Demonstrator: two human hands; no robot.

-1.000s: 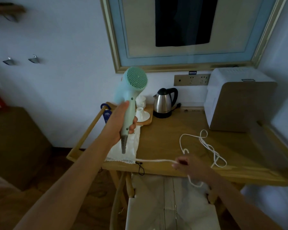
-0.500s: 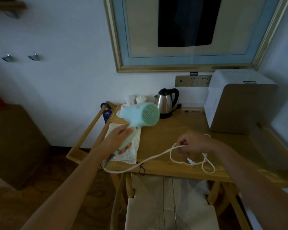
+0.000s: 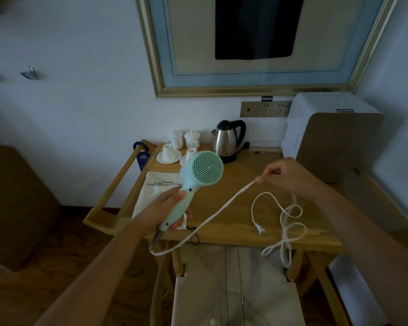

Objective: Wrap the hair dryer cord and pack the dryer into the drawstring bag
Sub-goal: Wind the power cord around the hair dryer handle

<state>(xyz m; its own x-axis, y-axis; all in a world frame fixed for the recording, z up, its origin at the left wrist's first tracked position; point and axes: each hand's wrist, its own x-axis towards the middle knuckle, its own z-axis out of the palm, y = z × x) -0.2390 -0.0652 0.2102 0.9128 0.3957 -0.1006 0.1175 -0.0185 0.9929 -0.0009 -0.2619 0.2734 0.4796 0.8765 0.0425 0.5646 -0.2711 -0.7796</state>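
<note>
My left hand [image 3: 161, 211] grips the handle of a mint-green hair dryer [image 3: 199, 175], held tilted above the wooden table [image 3: 236, 222] with its mesh grille facing me. A white cord [image 3: 212, 216] sags from the handle's base and rises to my right hand [image 3: 285, 176], which pinches it above the table. The remaining cord lies in loose loops on the table's right front, and one loop hangs over the edge; the plug [image 3: 259, 229] rests on the wood. A white drawstring bag [image 3: 156, 191] lies flat on the table's left, partly under my left hand.
A steel kettle [image 3: 226, 141] and white cups on saucers [image 3: 174, 149] stand at the back. A white and tan appliance [image 3: 332, 135] fills the back right. A chair seat [image 3: 236, 288] sits below the table's front edge. A framed picture hangs on the wall.
My right hand has lifted the cord up and to the right, drawing it taut from the handle. The dryer has tipped from upright to slanted and moved lower and right.
</note>
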